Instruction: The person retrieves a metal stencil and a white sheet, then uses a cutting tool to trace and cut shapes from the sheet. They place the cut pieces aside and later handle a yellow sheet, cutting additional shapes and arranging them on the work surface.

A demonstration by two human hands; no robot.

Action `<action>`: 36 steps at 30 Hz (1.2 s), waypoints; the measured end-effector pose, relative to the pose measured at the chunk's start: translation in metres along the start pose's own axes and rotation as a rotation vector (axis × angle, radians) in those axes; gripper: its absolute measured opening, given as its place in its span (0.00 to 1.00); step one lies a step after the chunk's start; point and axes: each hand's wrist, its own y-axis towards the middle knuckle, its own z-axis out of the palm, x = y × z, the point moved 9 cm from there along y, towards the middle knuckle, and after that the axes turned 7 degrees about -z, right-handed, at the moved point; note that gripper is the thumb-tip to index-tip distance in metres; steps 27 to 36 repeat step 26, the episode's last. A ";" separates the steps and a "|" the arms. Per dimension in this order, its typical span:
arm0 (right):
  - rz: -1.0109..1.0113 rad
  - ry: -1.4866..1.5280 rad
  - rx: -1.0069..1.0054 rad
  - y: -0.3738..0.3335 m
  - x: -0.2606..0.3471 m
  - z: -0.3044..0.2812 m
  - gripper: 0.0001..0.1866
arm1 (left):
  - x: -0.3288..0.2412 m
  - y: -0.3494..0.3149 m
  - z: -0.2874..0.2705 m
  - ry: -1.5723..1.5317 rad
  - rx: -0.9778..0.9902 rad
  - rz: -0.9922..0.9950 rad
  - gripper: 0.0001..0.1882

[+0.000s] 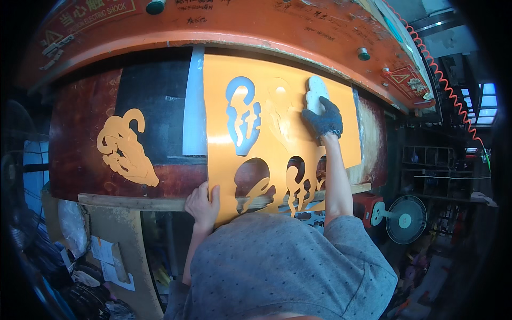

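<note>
A large orange sheet, smooth and flexible, lies over the worktable and hangs past its front edge toward me. Several curled shapes are cut out of it, and loose orange strips show in the openings. At its near left edge my bare left hand pinches the sheet, thumb pointing up along the edge. My right hand, in a dark glove, grips a pale cutting die with a scalloped outline near the sheet's far right. The die lies on the sheet; its underside is hidden.
Cut orange pieces lie piled on the table's left. An orange machine beam with warning labels spans the far side. A wooden rail runs along the near edge. A fan stands at right, below a red coiled hose.
</note>
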 end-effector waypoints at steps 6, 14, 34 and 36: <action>-0.018 -0.205 -0.014 0.013 0.009 0.013 0.43 | -0.011 0.019 0.000 -0.022 -0.046 0.047 0.11; -0.296 0.164 0.104 0.112 -0.004 0.023 0.38 | -0.009 0.073 0.021 -0.137 -0.107 0.127 0.08; -0.237 0.832 -0.420 0.089 -0.031 -0.071 0.24 | 0.008 0.116 0.021 0.038 -0.311 0.142 0.08; -0.237 0.832 -0.420 0.089 -0.031 -0.071 0.24 | 0.008 0.116 0.021 0.038 -0.311 0.142 0.08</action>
